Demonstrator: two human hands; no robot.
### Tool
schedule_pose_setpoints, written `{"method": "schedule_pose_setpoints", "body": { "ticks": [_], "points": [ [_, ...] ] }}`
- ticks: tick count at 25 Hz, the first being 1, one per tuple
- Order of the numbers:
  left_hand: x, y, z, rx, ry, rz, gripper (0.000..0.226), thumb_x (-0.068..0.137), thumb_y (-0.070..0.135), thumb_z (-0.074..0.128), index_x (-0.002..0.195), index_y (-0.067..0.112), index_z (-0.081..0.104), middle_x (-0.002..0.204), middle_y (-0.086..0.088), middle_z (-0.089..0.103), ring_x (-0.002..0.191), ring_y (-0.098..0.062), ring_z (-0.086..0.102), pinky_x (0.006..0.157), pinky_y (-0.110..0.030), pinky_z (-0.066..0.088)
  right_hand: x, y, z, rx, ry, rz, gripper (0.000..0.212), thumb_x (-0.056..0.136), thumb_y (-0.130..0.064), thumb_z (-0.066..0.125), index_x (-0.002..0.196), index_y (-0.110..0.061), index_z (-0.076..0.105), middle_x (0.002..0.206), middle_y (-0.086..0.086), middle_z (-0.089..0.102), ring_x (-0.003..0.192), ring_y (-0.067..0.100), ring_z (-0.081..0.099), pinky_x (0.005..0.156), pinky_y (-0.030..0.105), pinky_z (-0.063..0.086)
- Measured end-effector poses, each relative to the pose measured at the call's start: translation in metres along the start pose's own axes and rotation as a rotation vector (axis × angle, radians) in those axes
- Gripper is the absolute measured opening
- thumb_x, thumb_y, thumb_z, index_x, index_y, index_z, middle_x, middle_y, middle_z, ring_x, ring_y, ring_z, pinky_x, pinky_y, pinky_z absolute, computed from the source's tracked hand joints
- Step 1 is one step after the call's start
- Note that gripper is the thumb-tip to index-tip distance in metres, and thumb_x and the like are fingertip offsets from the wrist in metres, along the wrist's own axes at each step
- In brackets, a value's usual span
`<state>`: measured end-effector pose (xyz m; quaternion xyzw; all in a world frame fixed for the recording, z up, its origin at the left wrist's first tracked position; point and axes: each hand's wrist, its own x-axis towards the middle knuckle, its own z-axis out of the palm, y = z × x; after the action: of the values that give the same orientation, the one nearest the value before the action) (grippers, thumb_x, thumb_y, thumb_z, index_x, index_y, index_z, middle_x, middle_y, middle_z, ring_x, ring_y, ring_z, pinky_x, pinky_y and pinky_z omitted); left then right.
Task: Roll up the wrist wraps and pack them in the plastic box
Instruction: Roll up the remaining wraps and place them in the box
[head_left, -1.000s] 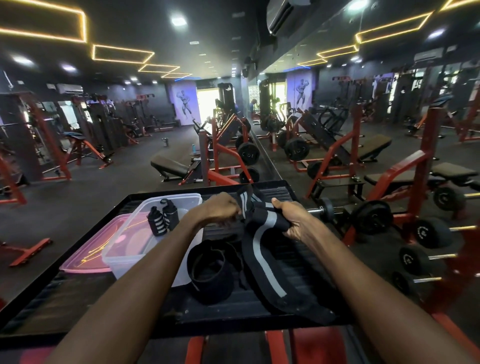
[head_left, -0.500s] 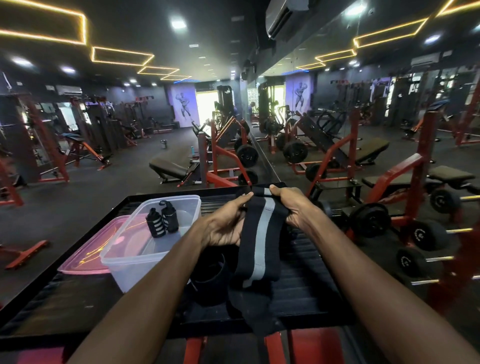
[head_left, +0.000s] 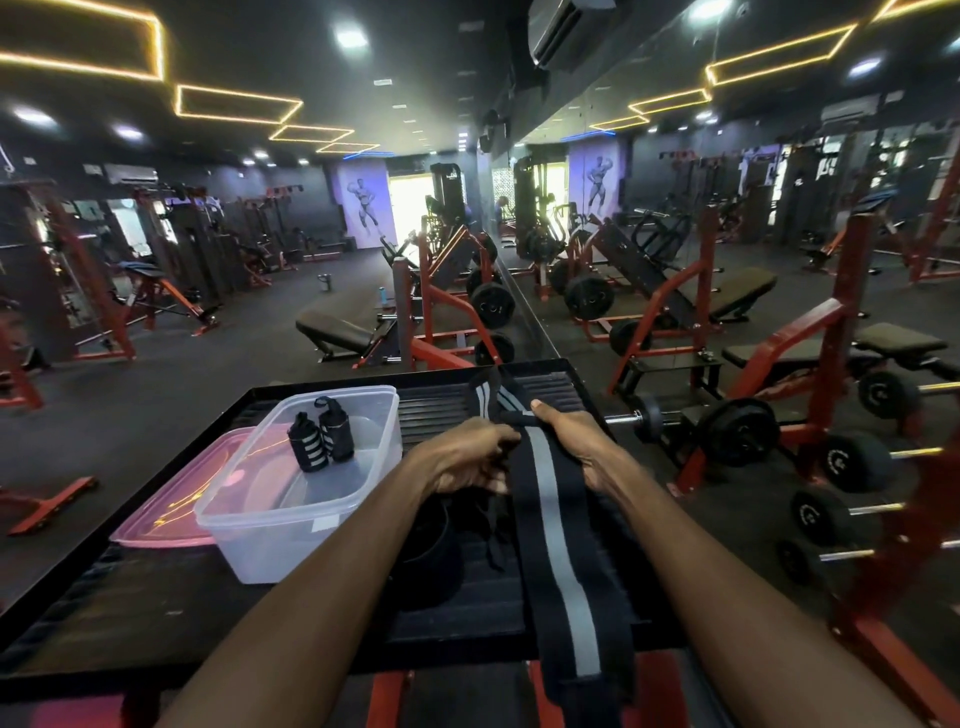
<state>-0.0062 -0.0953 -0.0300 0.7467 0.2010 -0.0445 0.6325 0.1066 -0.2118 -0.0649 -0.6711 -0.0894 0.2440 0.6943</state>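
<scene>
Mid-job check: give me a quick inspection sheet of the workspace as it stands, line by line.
Surface: black ribbed tray-like platform on a red frame.
Job's things: clear plastic box, open, with two rolled wrist wraps standing inside; one long black wrap with a grey stripe stretched flat towards the person, its far end folded over.
Clutter: pink lid beside and partly under the box; another black coiled strap under the left forearm.
Hands: left hand and right hand both grip the wrap near its far end.
Cables: nothing seen.
Surroundings: gym floor with benches, weight plates, mirror wall on the right.
</scene>
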Motion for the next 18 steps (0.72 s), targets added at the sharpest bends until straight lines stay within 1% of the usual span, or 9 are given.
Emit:
{"method": "schedule_pose_setpoints", "body": {
  "ticks": [2, 4, 6, 8, 10, 12, 13, 15, 18],
  "points": [
    [0.012, 0.0, 0.001, -0.094, 0.148, 0.104, 0.019, 0.098, 0.021, 0.059, 0.104, 0.005, 0.067, 0.085, -0.011, 0.071, 0.07, -0.02, 0.067, 0.059, -0.032, 0.056, -0.003, 0.003, 0.004, 0.016, -0.084, -0.018, 0.036, 0.09, -0.037, 0.069, 0.103, -0.004, 0.075, 0.093, 0.016, 0.077, 0.081, 0.028, 0.075, 0.073, 0.034, 0.061],
    [0.025, 0.0, -0.003, -0.12, 0.303, 0.207, 0.02, 0.094, 0.017, 0.067, 0.11, 0.005, 0.065, 0.097, -0.014, 0.072, 0.08, -0.02, 0.068, 0.065, -0.03, 0.057, -0.002, 0.005, 0.009, -0.017, -0.147, -0.063, 0.039, 0.09, -0.042, 0.068, 0.104, -0.006, 0.076, 0.094, 0.013, 0.078, 0.086, 0.026, 0.075, 0.079, 0.034, 0.06],
    [0.031, 0.001, -0.007, -0.032, 0.385, 0.306, 0.007, 0.093, 0.013, 0.068, 0.097, 0.007, 0.07, 0.09, -0.009, 0.071, 0.076, -0.015, 0.066, 0.062, -0.02, 0.053, 0.0, 0.005, 0.014, -0.026, -0.18, -0.11, 0.039, 0.09, -0.046, 0.067, 0.102, -0.01, 0.077, 0.093, 0.009, 0.078, 0.089, 0.023, 0.075, 0.082, 0.033, 0.059],
    [0.035, 0.003, -0.012, 0.11, 0.427, 0.366, 0.015, 0.094, 0.017, 0.068, 0.081, 0.012, 0.072, 0.076, 0.001, 0.067, 0.07, -0.01, 0.06, 0.054, -0.011, 0.042, 0.005, 0.004, 0.019, -0.033, -0.16, -0.194, 0.032, 0.092, -0.044, 0.065, 0.096, -0.014, 0.078, 0.092, 0.004, 0.078, 0.089, 0.017, 0.074, 0.079, 0.024, 0.057],
    [0.042, 0.004, -0.017, 0.202, 0.458, 0.378, 0.022, 0.094, 0.025, 0.068, 0.074, 0.017, 0.07, 0.084, -0.002, 0.072, 0.086, -0.014, 0.066, 0.063, -0.014, 0.043, 0.012, 0.001, 0.021, -0.071, -0.123, -0.288, 0.024, 0.093, -0.037, 0.067, 0.086, -0.016, 0.076, 0.089, -0.001, 0.076, 0.089, 0.012, 0.07, 0.079, 0.022, 0.052],
    [0.048, 0.004, -0.021, 0.198, 0.472, 0.372, 0.022, 0.093, 0.032, 0.069, 0.077, 0.017, 0.071, 0.108, -0.011, 0.074, 0.11, -0.019, 0.066, 0.082, -0.026, 0.046, 0.019, -0.001, 0.021, -0.093, -0.128, -0.35, 0.018, 0.092, -0.025, 0.069, 0.076, -0.015, 0.07, 0.083, -0.002, 0.073, 0.084, 0.009, 0.066, 0.08, 0.024, 0.048],
    [0.05, 0.002, -0.022, 0.178, 0.477, 0.357, 0.024, 0.092, 0.038, 0.069, 0.083, 0.015, 0.072, 0.113, -0.012, 0.073, 0.111, -0.019, 0.065, 0.084, -0.028, 0.046, 0.022, 0.0, 0.021, -0.098, -0.12, -0.366, 0.019, 0.092, -0.021, 0.069, 0.074, -0.015, 0.068, 0.08, -0.002, 0.071, 0.08, 0.008, 0.064, 0.079, 0.024, 0.047],
    [0.052, -0.004, -0.022, 0.093, 0.466, 0.322, 0.034, 0.089, 0.046, 0.07, 0.097, 0.013, 0.071, 0.11, -0.005, 0.072, 0.102, -0.017, 0.066, 0.081, -0.028, 0.048, 0.028, 0.005, 0.019, -0.084, -0.078, -0.367, 0.021, 0.092, -0.021, 0.069, 0.072, -0.015, 0.068, 0.076, -0.001, 0.071, 0.073, 0.006, 0.063, 0.072, 0.022, 0.048],
    [0.052, -0.016, -0.022, 0.011, 0.372, 0.291, 0.034, 0.085, 0.039, 0.077, 0.103, 0.01, 0.072, 0.097, 0.001, 0.073, 0.089, -0.008, 0.067, 0.071, -0.021, 0.049, 0.036, 0.018, 0.016, -0.066, -0.059, -0.357, 0.021, 0.092, -0.023, 0.069, 0.074, -0.013, 0.07, 0.07, -0.002, 0.071, 0.062, -0.001, 0.063, 0.062, 0.017, 0.048]
  ]
}}
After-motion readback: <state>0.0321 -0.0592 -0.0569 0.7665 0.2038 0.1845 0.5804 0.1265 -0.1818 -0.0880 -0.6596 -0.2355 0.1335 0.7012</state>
